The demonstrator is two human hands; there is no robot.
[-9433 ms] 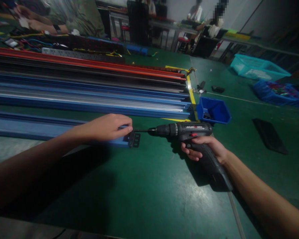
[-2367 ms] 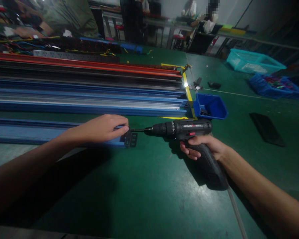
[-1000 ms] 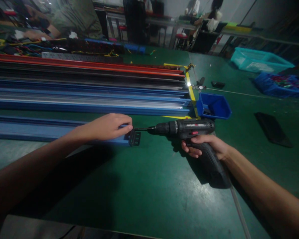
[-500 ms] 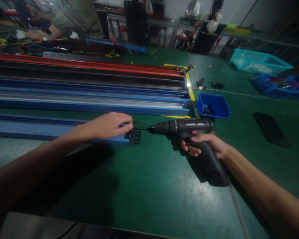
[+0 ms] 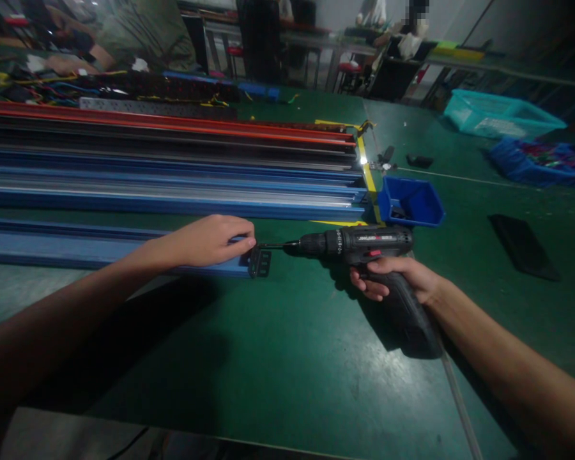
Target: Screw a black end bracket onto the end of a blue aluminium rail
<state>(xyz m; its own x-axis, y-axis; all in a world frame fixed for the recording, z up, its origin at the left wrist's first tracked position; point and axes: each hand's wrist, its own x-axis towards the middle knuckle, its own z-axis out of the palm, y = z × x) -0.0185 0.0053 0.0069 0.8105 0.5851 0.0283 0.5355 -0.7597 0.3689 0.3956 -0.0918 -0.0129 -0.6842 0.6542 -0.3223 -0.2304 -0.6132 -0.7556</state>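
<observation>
My right hand (image 5: pixel 400 278) is wrapped around the grip of a black cordless drill (image 5: pixel 374 241), which points left. The drill's long thin bit reaches a small black slotted bracket (image 5: pixel 262 262) at the right end of a blue metal rail (image 5: pixel 76 247). Over that rail end lies my left hand (image 5: pixel 215 241), its thumb and forefinger pinched at the bracket's upper edge beside the bit tip. These fingertips hide the point where bit and bracket meet, and any screw there cannot be made out.
Several blue, black and orange rails (image 5: pixel 172 182) lie side by side behind, ending at yellow tape (image 5: pixel 368 169). Right of them stand a blue bin (image 5: pixel 414 201), a black flat object (image 5: pixel 522 246), a teal basket (image 5: pixel 503 115) and a blue tray (image 5: pixel 536 163). Another person's arm (image 5: pixel 100 57) is at the back left.
Both hands, the drill and the bracket hold almost the same positions. Only a very slight shift of the camera view shows.
</observation>
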